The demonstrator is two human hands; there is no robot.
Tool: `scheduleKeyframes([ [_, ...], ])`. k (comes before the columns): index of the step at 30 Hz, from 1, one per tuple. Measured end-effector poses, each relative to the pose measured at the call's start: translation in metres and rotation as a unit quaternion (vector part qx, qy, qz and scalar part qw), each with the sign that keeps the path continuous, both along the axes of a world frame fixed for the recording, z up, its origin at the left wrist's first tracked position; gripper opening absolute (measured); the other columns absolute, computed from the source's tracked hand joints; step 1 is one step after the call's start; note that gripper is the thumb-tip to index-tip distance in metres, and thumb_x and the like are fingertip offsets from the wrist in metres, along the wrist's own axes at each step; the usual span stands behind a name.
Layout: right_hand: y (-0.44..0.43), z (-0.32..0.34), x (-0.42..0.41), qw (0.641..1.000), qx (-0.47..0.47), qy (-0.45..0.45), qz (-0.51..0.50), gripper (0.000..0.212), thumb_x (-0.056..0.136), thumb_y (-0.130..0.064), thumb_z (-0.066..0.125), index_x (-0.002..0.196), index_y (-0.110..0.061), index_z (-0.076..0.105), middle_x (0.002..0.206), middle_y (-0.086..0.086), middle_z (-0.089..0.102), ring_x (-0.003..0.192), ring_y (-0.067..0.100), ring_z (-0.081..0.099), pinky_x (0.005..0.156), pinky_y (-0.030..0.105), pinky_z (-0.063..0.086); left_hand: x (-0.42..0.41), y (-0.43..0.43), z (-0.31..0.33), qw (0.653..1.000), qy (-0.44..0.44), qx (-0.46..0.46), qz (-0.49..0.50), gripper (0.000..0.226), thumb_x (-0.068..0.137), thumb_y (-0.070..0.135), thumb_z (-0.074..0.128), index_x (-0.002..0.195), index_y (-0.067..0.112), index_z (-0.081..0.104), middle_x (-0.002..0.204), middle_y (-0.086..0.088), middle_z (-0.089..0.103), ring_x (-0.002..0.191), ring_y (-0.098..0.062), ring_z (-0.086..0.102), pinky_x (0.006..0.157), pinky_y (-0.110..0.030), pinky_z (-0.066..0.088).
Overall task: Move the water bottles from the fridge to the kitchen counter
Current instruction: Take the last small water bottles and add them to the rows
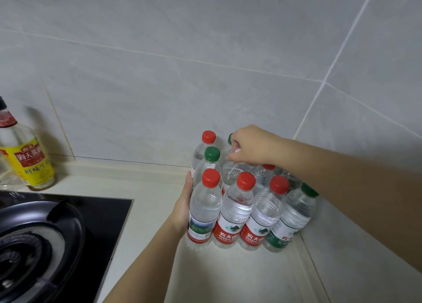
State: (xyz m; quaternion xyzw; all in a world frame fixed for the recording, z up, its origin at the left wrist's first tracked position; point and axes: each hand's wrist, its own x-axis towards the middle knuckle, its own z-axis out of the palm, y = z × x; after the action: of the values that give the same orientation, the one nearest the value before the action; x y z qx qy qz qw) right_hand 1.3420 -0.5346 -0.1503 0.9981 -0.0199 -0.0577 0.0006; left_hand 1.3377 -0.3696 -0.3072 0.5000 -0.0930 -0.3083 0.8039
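Several clear water bottles with red or green caps stand packed together in the counter's right corner against the tiled wall. My left hand is wrapped around the left side of the front-left red-capped bottle. My right hand reaches in from the right and grips the neck of a green-capped bottle in the back row; its cap is mostly hidden under my fingers. A red-capped bottle and others stand beside them.
A black gas stove with a round burner fills the lower left. A yellow-labelled sauce bottle stands by the wall behind it. Pale counter lies between the stove and the bottles and in front of them.
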Motion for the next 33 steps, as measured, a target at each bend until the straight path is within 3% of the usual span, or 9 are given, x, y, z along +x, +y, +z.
scheduleKeyframes([
  [7,0.013,0.019,0.024,0.994,0.079,-0.054,0.054,0.046,0.096,-0.025,0.055,0.141,-0.029,0.045,0.128,0.004,0.057,0.118,0.023,0.055,0.101,0.042,0.045,-0.009,0.003,0.009,0.995,0.087,0.005,0.058,0.044,0.103,0.041,0.027,0.12,0.015,0.059,0.101,-0.009,0.073,0.09,-0.022,0.07,0.073,-0.031,0.058],
  [11,0.025,0.007,0.043,0.997,0.021,-0.005,0.08,0.04,0.095,-0.023,0.062,0.134,-0.025,0.058,0.133,0.003,0.059,0.119,0.023,0.053,0.101,0.037,0.043,-0.016,-0.003,0.014,0.988,0.119,0.037,0.094,0.073,0.076,0.044,0.072,0.132,0.004,0.046,0.119,-0.018,0.056,0.087,-0.02,0.063,0.084,-0.03,0.052],
  [14,0.027,0.001,0.05,0.997,0.025,-0.049,0.055,0.037,0.09,-0.022,0.069,0.127,-0.022,0.064,0.128,0.008,0.06,0.114,0.025,0.056,0.098,0.039,0.047,-0.016,-0.009,0.01,0.987,0.123,0.03,0.102,0.043,0.102,0.019,0.039,0.141,0.0,0.037,0.104,-0.01,0.054,0.09,-0.02,0.054,0.091,-0.03,0.046],
  [18,0.028,-0.001,0.051,0.996,0.02,-0.064,0.05,0.039,0.089,-0.022,0.071,0.127,-0.02,0.065,0.128,0.009,0.061,0.114,0.027,0.057,0.099,0.041,0.048,-0.02,-0.014,0.022,0.993,0.086,0.027,0.075,0.124,0.05,0.031,0.095,0.142,-0.013,0.026,0.121,-0.02,0.046,0.075,-0.004,0.068,0.066,-0.016,0.05],
  [21,0.029,-0.002,0.049,0.996,0.032,-0.074,0.039,0.039,0.09,-0.021,0.07,0.129,-0.019,0.064,0.13,0.008,0.061,0.116,0.026,0.056,0.099,0.038,0.047,-0.021,-0.012,0.017,0.987,0.1,0.034,0.119,0.085,0.08,0.019,0.076,0.145,-0.008,0.027,0.138,-0.024,0.045,0.119,-0.034,0.053,0.086,-0.026,0.046],
  [22,0.029,-0.003,0.048,0.996,0.041,-0.072,0.035,0.04,0.091,-0.02,0.068,0.13,-0.019,0.063,0.131,0.007,0.061,0.118,0.025,0.055,0.101,0.037,0.046,-0.019,-0.009,0.012,0.988,0.113,0.039,0.1,0.099,0.067,0.039,0.084,0.143,-0.001,0.035,0.133,-0.021,0.052,0.115,-0.031,0.058,0.08,-0.029,0.052],
  [25,0.027,-0.006,0.035,0.992,0.104,-0.072,0.016,0.047,0.097,-0.019,0.06,0.143,-0.02,0.051,0.145,0.007,0.052,0.131,0.025,0.048,0.11,0.034,0.037,-0.012,0.003,0.001,0.987,0.079,0.103,0.096,0.043,0.098,0.051,0.04,0.112,0.017,0.061,0.093,0.0,0.074,0.073,-0.01,0.072,0.058,-0.02,0.055],
  [29,0.027,0.005,0.004,0.99,0.115,-0.085,0.009,0.052,0.101,-0.025,0.052,0.151,-0.027,0.036,0.148,0.009,0.043,0.134,0.026,0.043,0.112,0.035,0.033,-0.012,0.029,0.001,0.949,-0.032,0.293,0.115,0.067,0.097,0.062,0.02,0.152,0.023,0.028,0.155,0.002,0.034,0.141,-0.021,0.035,0.117,-0.039,0.026],
  [33,0.046,0.023,-0.035,0.985,0.139,-0.105,0.009,0.053,0.101,-0.031,0.051,0.152,-0.027,0.035,0.151,0.005,0.041,0.135,0.023,0.043,0.113,0.038,0.035,-0.029,0.068,0.038,0.896,-0.184,0.382,0.134,0.058,0.103,0.043,0.029,0.155,0.019,0.017,0.161,0.001,0.017,0.148,-0.017,0.017,0.118,-0.032,0.014],
])
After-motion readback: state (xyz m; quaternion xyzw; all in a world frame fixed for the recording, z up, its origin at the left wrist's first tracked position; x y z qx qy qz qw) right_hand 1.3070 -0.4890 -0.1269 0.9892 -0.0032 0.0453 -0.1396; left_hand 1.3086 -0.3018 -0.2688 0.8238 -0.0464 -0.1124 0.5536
